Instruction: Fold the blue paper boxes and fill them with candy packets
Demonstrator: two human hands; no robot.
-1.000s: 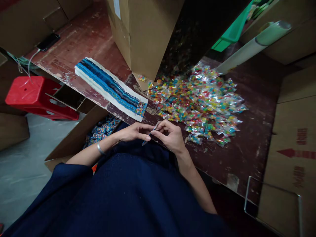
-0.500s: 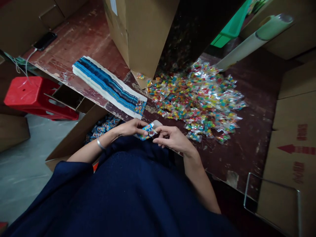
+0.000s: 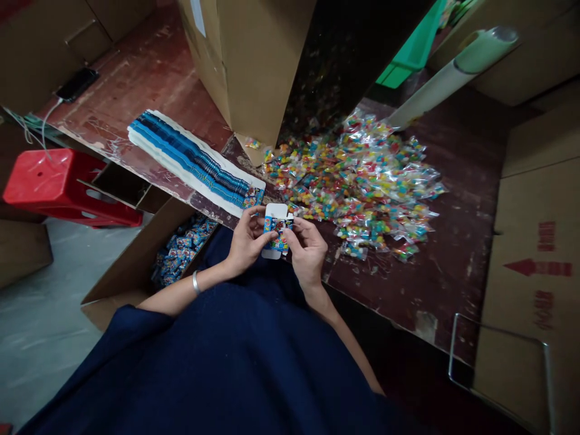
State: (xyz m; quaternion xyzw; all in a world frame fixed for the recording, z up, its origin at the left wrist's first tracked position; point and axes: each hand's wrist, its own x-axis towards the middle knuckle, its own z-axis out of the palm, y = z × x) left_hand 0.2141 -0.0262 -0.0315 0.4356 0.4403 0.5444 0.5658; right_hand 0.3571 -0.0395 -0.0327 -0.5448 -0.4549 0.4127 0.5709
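Between both hands is a small printed candy box, blue and many-coloured, with white end flaps sticking out at top and bottom. My left hand grips its left side, thumb across the front. My right hand pinches the right side, thumb also on the printed face. Just beyond the hands lies a long fanned row of flat box blanks, blue and white. To the right of it spreads a heap of clear candy packets filled with colourful sweets.
Below the table edge at left, an open carton holds several blue printed boxes. A large cardboard box stands at the back. Around them are a red stool, a phone, a white tube and a metal handle.
The small box has turned from lying tilted to upright, its printed face and both end flaps showing. My right hand has moved from beside its end to gripping its side.
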